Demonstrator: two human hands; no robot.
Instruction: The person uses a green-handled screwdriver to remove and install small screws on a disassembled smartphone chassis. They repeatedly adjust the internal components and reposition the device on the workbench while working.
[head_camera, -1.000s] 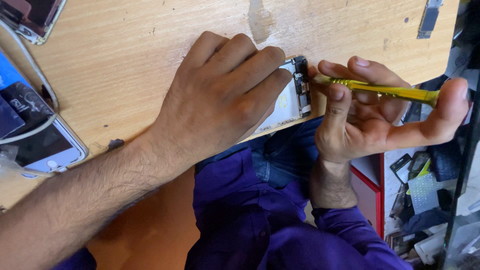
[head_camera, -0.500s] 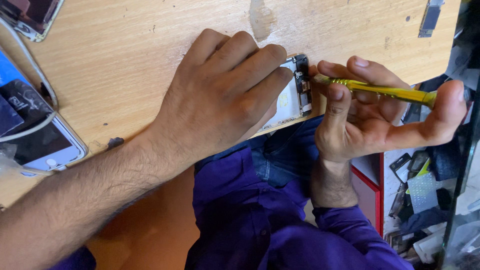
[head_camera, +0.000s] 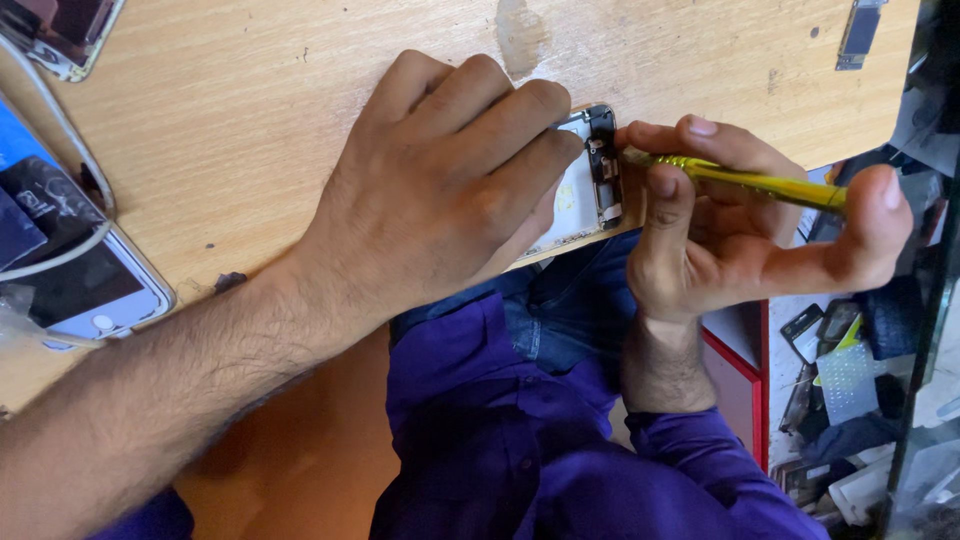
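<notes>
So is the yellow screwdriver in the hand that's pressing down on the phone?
No, the left hand presses flat on the opened phone, while the right hand holds the yellow screwdriver.

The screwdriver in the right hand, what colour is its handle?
Yellow: the screwdriver handle, clearest in the head view.

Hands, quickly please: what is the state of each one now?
Left hand: fingers pressed flat on the opened phone, not gripping.
Right hand: fingers closed on the yellow screwdriver.
</notes>
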